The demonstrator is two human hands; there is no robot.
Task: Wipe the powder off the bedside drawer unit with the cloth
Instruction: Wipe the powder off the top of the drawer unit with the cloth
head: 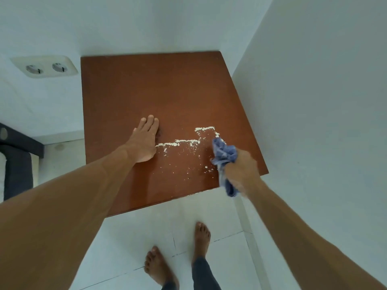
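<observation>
Forearms (62,206); left hand (144,141) flat on unit (157,84), right hand (240,168) tight around cloth (224,153), wall (314,101) beside.

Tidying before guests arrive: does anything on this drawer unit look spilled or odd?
Yes. White powder lies spilled in stepped ridges and loose specks across the near half of the drawer unit top, between the left hand and the cloth gripped by the right hand.

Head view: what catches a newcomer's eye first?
White powder in a stepped line, with specks, on the near half of the brown drawer unit. Then the blue cloth bunched in the right hand at its right end, and the left hand flat at its left end.
</observation>
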